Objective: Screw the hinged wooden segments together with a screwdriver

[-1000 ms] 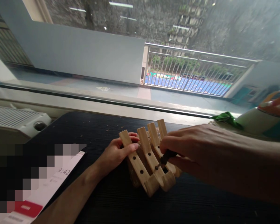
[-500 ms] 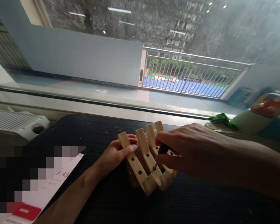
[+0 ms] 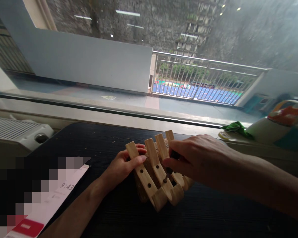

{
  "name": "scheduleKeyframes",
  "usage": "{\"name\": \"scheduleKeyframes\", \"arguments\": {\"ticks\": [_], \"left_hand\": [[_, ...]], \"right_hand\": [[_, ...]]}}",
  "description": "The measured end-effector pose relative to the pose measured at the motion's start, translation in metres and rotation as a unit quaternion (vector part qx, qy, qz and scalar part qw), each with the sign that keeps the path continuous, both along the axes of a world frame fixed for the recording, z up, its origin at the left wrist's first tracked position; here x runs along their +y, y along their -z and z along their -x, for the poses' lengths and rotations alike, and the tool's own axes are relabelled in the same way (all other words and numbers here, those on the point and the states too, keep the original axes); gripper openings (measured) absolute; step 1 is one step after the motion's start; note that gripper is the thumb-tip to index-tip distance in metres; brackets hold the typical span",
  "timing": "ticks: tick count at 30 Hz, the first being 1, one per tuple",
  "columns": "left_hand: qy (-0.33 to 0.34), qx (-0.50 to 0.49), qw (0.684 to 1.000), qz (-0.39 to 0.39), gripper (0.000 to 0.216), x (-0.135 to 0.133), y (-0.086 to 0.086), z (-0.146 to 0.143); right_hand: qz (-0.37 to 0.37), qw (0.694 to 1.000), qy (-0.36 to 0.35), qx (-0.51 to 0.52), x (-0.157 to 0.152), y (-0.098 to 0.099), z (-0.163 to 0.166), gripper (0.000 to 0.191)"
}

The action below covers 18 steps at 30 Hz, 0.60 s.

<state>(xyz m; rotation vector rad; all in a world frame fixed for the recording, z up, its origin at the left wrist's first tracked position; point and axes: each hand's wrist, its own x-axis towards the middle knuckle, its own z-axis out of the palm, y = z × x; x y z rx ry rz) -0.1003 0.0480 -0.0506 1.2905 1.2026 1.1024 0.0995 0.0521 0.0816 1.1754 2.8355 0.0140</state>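
Observation:
Several pale wooden hook-shaped pieces (image 3: 152,175) with drilled holes stand side by side on a black ribbed mat (image 3: 106,142), resting on a clear plastic bag. My left hand (image 3: 121,167) is closed around the leftmost piece, thumb on its face. My right hand (image 3: 196,158) pinches a small black-handled screwdriver (image 3: 169,172), whose tip sits at a hole in the second piece.
A phone (image 3: 42,205) with a lit timer screen lies at the front left of the mat. A white radiator (image 3: 17,129) is at the left under the window sill. A green cloth (image 3: 234,127) and a white and orange object (image 3: 278,124) sit at the right.
My right hand has shifted slightly left and turned around the screwdriver. The timer on the phone went from 9:42 to 9:43. The wooden pieces and my left hand stay put.

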Motion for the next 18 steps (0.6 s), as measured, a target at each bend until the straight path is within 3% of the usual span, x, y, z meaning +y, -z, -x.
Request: {"name": "scheduleKeyframes", "arguments": {"ticks": [3,7,13,15,18], "left_hand": [[0.005,0.007,1.0,-0.002,0.024,0.0,0.0,0.0],[0.007,0.009,1.0,-0.001,0.024,0.001,0.002,0.001],[0.003,0.011,1.0,-0.005,0.023,0.001,0.001,0.001],[0.001,0.008,1.0,-0.001,0.023,0.0,0.001,0.001],[0.0,0.012,1.0,0.003,0.023,0.0,0.001,0.0]], "right_hand": [[0.044,0.997,-0.061,0.019,-0.002,-0.009,-0.007,0.016],[0.056,0.991,-0.121,0.021,-0.004,-0.005,-0.009,0.018],[-0.022,1.0,0.011,0.005,-0.001,0.011,-0.004,0.031],[-0.013,1.0,0.022,-0.005,-0.001,0.007,-0.006,0.033],[0.036,0.999,-0.017,-0.007,-0.003,-0.005,-0.012,0.019]]}}
